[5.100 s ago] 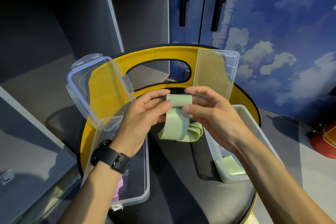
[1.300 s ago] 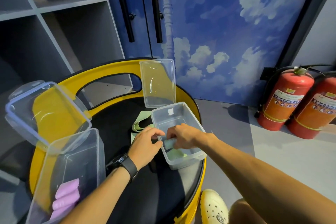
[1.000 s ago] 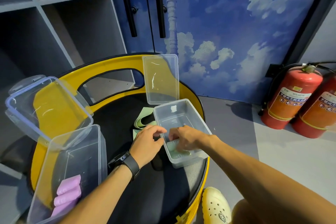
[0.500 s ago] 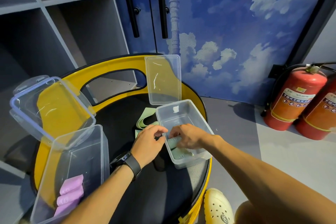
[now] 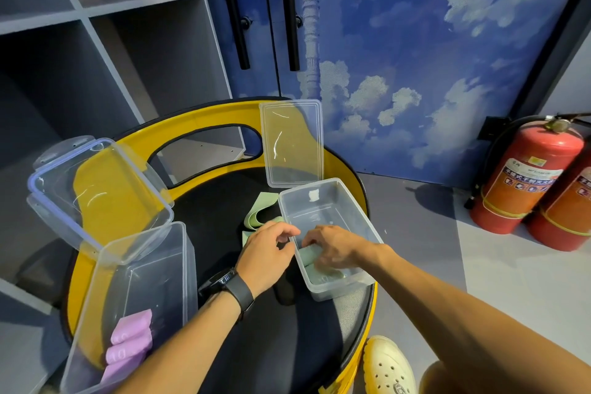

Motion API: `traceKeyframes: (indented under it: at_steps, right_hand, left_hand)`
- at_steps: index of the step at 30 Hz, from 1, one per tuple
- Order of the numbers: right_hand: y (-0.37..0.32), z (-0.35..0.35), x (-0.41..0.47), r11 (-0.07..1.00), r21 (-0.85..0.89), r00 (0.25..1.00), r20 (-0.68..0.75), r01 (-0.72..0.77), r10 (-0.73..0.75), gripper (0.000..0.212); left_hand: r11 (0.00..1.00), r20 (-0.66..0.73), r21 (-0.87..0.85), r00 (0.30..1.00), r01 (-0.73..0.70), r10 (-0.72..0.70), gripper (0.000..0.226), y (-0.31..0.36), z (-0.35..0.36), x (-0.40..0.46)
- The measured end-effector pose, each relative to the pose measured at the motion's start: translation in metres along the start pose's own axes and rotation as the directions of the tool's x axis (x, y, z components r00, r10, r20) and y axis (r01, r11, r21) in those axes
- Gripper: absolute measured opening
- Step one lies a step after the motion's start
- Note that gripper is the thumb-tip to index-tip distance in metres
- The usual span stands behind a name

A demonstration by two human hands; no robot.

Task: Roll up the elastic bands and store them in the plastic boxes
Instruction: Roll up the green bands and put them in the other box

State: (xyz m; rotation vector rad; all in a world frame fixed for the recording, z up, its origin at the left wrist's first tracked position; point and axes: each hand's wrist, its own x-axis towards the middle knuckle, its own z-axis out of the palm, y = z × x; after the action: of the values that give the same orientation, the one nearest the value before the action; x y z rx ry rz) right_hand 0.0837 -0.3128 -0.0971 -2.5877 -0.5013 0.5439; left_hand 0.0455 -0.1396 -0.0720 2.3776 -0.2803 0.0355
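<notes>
One pale-green rolled band (image 5: 307,255) under right hand (image 5: 332,246) fingers in clear box (image 5: 358,211); left hand (image 5: 267,249) curled.

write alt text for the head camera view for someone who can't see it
A person's right hand presses a rolled green band into a clear box on a round black and yellow stool, while the left hand rests at the box's rim. Another open box holds pink rolls; unrolled green bands lie behind the hands.

grey open shelving unit (image 5: 105,41) at 10 o'clock, blue sky-and-clouds mural doors (image 5: 399,51) with long black bar handles (image 5: 289,6) at 12, two red fire extinguishers (image 5: 524,176) on pale grey floor (image 5: 499,269) at 3, round yellow-rimmed black chair (image 5: 204,118) dead centre
</notes>
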Motion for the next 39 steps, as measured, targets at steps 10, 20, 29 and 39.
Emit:
traceKeyframes:
  at_steps: [10,20,29,39]
  right_hand:
    - [-0.003,-0.001,0.001,0.999,0.033,1.000,0.004,-0.015,0.015,0.045]
    - [-0.020,-0.008,-0.016,0.994,0.111,0.976,-0.217,0.019,0.006,0.035]
    - [-0.062,-0.016,-0.029,0.984,0.176,0.937,-0.348,0.042,0.023,0.028]
    - [-0.131,-0.014,0.005,0.980,0.197,0.945,-0.323,0.021,0.045,0.025]
  left_hand:
    - [1.000,0.008,0.017,1.000,-0.002,0.002,0.022,0.001,0.000,0.000]
    - [1.000,-0.039,0.011,0.999,0.005,-0.005,0.017,0.000,-0.003,-0.003]
    - [0.999,-0.085,0.001,0.996,0.042,-0.042,0.014,-0.001,-0.034,-0.018]
    - [0.993,-0.163,-0.017,0.980,0.114,-0.116,0.017,-0.023,-0.077,-0.043]
